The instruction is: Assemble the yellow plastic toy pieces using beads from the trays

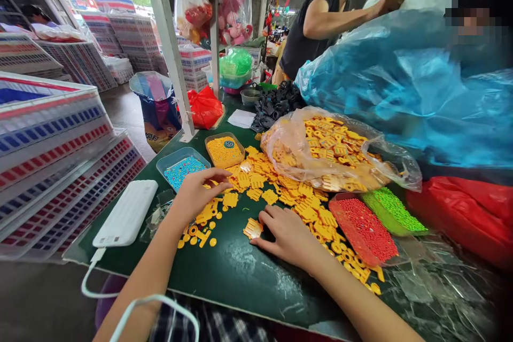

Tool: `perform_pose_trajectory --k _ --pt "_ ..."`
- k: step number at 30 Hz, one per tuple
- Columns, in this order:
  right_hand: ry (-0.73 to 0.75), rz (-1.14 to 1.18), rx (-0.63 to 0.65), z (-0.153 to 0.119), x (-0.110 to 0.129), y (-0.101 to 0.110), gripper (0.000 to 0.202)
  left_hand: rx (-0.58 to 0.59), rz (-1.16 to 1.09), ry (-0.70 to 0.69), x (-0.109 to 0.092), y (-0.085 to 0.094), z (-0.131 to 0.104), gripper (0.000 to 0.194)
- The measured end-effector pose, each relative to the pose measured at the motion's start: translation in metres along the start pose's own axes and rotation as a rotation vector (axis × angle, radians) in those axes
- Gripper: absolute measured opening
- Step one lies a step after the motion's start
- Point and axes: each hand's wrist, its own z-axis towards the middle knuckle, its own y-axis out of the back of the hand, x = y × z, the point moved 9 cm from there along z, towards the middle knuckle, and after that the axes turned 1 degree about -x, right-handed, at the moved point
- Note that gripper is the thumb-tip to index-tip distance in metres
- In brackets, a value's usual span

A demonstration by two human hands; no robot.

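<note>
Left hand [196, 188]: half-open, nothing visibly held. Right hand [287, 230]: thumb and fingers astride one yellow piece [252, 229], mid-frame; grip unclear. Bead trays [172, 158], four. Power bank [126, 214], one, left of frame. Yellow heap [256, 180], uncounted, before one bag [285, 141], right of centre.

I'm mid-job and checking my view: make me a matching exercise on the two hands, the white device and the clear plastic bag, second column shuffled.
Things:
1. Right hand
2. White device
3. Left hand
4. Clear plastic bag

Places and states:
A. Beside the tray of blue beads
B. Open, heaped with yellow pieces
C. Fingers at a single yellow piece lying apart from the pile
D. At the table's left side, cable plugged in

Pairs: 1-C, 2-D, 3-A, 4-B
</note>
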Motion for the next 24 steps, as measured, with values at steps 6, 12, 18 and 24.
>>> perform_pose_trajectory --k 6,12,18,24 --pt "-0.051 -0.04 -0.01 0.001 -0.005 -0.003 0.031 0.114 -0.259 0.178 0.014 -0.052 -0.005 0.029" --pt "-0.075 -0.057 -0.018 0.001 -0.009 -0.005 0.031 0.244 -0.203 0.245 0.013 -0.079 -0.013 0.02" --pt "-0.102 -0.031 -0.018 0.0 -0.013 -0.005 0.039 0.229 -0.207 0.206 0.009 -0.081 -0.013 0.017" --pt "0.109 0.185 -0.01 -0.001 -0.005 0.006 0.041 0.184 -0.235 0.174 0.009 -0.073 -0.009 0.015"
